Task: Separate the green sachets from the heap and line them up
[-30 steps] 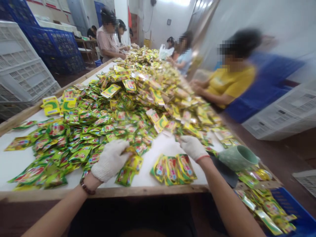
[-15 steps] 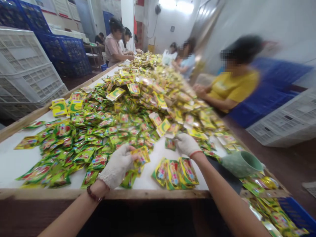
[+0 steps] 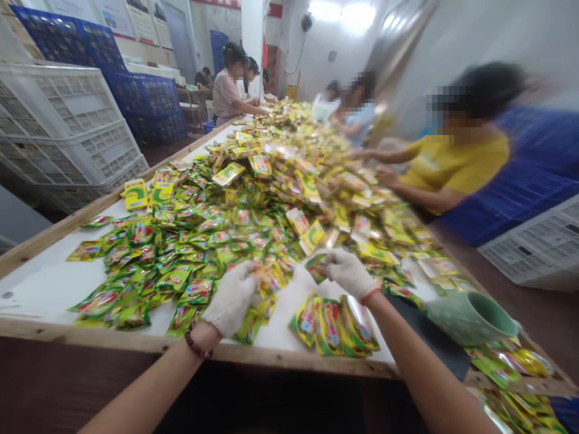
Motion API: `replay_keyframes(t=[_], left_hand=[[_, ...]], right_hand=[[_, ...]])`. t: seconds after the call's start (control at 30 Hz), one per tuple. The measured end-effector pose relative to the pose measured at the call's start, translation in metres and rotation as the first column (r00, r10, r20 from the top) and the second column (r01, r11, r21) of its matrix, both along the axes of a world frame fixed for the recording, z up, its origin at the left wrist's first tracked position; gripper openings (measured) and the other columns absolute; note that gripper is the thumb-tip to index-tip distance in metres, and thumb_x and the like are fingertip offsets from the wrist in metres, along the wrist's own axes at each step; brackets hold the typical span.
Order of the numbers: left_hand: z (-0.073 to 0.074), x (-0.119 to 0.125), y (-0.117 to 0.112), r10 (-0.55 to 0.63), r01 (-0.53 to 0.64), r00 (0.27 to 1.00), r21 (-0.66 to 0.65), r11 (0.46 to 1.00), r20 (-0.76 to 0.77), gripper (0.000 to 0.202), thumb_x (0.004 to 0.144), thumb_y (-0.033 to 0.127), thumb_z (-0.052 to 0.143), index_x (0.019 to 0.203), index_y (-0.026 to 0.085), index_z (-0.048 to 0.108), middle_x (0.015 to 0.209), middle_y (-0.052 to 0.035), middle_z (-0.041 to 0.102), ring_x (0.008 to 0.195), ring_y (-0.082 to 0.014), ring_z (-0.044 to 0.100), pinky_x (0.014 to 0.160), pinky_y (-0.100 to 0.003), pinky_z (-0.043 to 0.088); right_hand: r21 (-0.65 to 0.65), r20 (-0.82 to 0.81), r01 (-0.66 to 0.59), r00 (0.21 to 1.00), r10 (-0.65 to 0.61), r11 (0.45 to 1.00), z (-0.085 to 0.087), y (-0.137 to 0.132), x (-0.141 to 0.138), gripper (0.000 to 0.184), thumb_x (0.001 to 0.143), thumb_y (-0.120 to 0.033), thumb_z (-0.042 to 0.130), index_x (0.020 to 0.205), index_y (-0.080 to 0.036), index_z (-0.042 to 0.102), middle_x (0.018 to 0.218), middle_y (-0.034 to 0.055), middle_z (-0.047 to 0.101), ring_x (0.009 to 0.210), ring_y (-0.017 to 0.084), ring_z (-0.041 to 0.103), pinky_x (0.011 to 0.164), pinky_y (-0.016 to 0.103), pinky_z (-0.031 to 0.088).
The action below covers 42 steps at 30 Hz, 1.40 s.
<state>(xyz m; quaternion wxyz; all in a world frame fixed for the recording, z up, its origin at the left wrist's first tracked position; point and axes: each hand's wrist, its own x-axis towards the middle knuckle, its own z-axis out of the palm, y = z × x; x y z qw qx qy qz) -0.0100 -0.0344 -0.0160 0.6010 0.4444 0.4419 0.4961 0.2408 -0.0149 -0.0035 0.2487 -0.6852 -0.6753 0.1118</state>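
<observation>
My left hand (image 3: 233,299), in a white knit glove with a beaded bracelet at the wrist, is closed on a yellow snack packet (image 3: 272,277). Below that packet, more green-yellow packets (image 3: 248,325) lie by the fingers. My right hand (image 3: 351,274), gloved the same way, pinches the edge of a small green packet (image 3: 316,267) above the white tabletop. Between my forearms, near the front edge, several yellow-green packets (image 3: 331,325) lie side by side, overlapping in a row. A large heap of green packets (image 3: 181,241) spreads ahead and left.
Yellow packets (image 3: 312,235) pile up farther along the wood-rimmed table (image 3: 136,343). A green speckled container (image 3: 470,316) lies tipped on the right beside a black sheet (image 3: 429,331). White crates (image 3: 72,126) and blue crates (image 3: 149,96) stand left. A person in yellow (image 3: 456,169) works on the right.
The camera has turned somewhat left, so the scene sits farther right. My right hand's green packet now looks more tilted. My left hand keeps its yellow packet.
</observation>
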Motion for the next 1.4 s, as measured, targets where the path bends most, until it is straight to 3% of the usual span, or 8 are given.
replay_keyframes(t=[0.17, 0.33, 0.6, 0.7, 0.83, 1.03, 1.17, 1.4], left_hand=[[0.011, 0.021, -0.009, -0.038, 0.042, 0.978, -0.015, 0.999, 0.206, 0.037, 0.061, 0.035, 0.077, 0.086, 0.017, 0.056, 0.079, -0.0017, 0.067, 0.070, -0.0147, 0.066, 0.062, -0.025, 0.054], [0.013, 0.032, -0.014, -0.046, 0.043, 0.936, 0.016, 0.999, 0.348, 0.043, 0.054, 0.029, 0.081, 0.086, 0.019, 0.054, 0.075, 0.0013, 0.066, 0.067, -0.0149, 0.066, 0.060, -0.025, 0.053], [0.008, 0.039, -0.010, -0.040, 0.045, 0.938, -0.008, 0.999, 0.344, 0.035, 0.059, 0.029, 0.077, 0.083, 0.017, 0.054, 0.074, 0.0004, 0.066, 0.068, -0.0150, 0.066, 0.062, -0.026, 0.053], [0.014, 0.045, -0.010, 0.086, -0.065, 0.897, -0.062, 0.996, 0.434, 0.039, 0.057, 0.026, 0.077, 0.083, 0.020, 0.049, 0.076, 0.0019, 0.066, 0.070, -0.0152, 0.066, 0.063, -0.028, 0.054], [0.018, 0.052, -0.013, 0.044, -0.044, 0.857, -0.013, 0.999, 0.513, 0.039, 0.062, 0.031, 0.077, 0.083, 0.020, 0.046, 0.079, 0.0010, 0.067, 0.077, -0.0161, 0.068, 0.072, -0.030, 0.055], [0.013, 0.057, -0.017, 0.050, -0.042, 0.882, -0.027, 0.999, 0.469, 0.050, 0.055, 0.024, 0.083, 0.089, 0.020, 0.047, 0.079, 0.0012, 0.069, 0.069, -0.0121, 0.066, 0.065, -0.022, 0.052], [0.008, 0.059, -0.008, -0.006, -0.021, 0.933, 0.070, 0.997, 0.360, 0.040, 0.059, 0.028, 0.080, 0.087, 0.017, 0.052, 0.080, -0.0002, 0.067, 0.071, -0.0125, 0.064, 0.068, -0.024, 0.051], [-0.004, 0.053, 0.018, 0.045, 0.033, 0.982, 0.401, 0.915, -0.183, 0.025, 0.077, 0.033, 0.062, 0.096, 0.017, 0.058, 0.090, -0.0038, 0.063, 0.084, -0.0164, 0.058, 0.074, -0.028, 0.046]], right_hand=[[0.140, -0.460, -0.113, 0.872, 0.166, 0.984, 0.012, -0.026, -0.045, 0.034, 0.071, -0.039, 0.065, 0.053, -0.021, 0.042, 0.048, -0.0054, 0.041, 0.048, 0.010, 0.038, 0.045, 0.022, 0.031], [0.183, -0.470, -0.135, 0.858, 0.207, 0.974, 0.006, -0.031, -0.067, 0.035, 0.071, -0.039, 0.063, 0.055, -0.022, 0.036, 0.051, -0.0066, 0.034, 0.050, 0.009, 0.033, 0.045, 0.021, 0.026], [0.232, -0.483, -0.106, 0.850, 0.209, 0.967, 0.011, -0.035, -0.054, 0.018, 0.068, -0.028, 0.062, 0.066, -0.020, 0.046, 0.059, -0.0052, 0.042, 0.055, 0.010, 0.040, 0.049, 0.021, 0.034], [0.200, -0.685, -0.018, 0.712, 0.153, 0.980, 0.010, -0.036, -0.058, 0.025, 0.072, -0.036, 0.061, 0.066, -0.021, 0.042, 0.053, -0.0071, 0.041, 0.047, 0.009, 0.039, 0.044, 0.021, 0.032], [0.148, -0.840, 0.011, 0.530, 0.119, 0.989, 0.005, -0.036, -0.069, 0.032, 0.073, -0.043, 0.063, 0.071, -0.022, 0.039, 0.048, -0.0090, 0.042, 0.040, 0.008, 0.041, 0.039, 0.020, 0.034], [0.277, -0.725, 0.061, 0.668, 0.167, 0.959, 0.005, -0.041, -0.073, 0.026, 0.074, -0.037, 0.065, 0.082, -0.019, 0.049, 0.065, -0.0031, 0.054, 0.051, 0.009, 0.049, 0.046, 0.021, 0.041], [0.256, -0.672, -0.138, 0.686, 0.279, 0.957, 0.007, -0.033, -0.061, 0.035, 0.075, -0.038, 0.063, 0.102, -0.016, 0.059, 0.080, 0.0035, 0.065, 0.061, 0.013, 0.056, 0.055, 0.025, 0.048], [0.070, -0.637, 0.097, 0.770, -0.030, 0.993, 0.021, 0.049, -0.010, 0.034, 0.071, -0.030, 0.062, 0.102, -0.015, 0.067, 0.079, 0.0036, 0.069, 0.071, 0.016, 0.062, 0.066, 0.027, 0.051]])
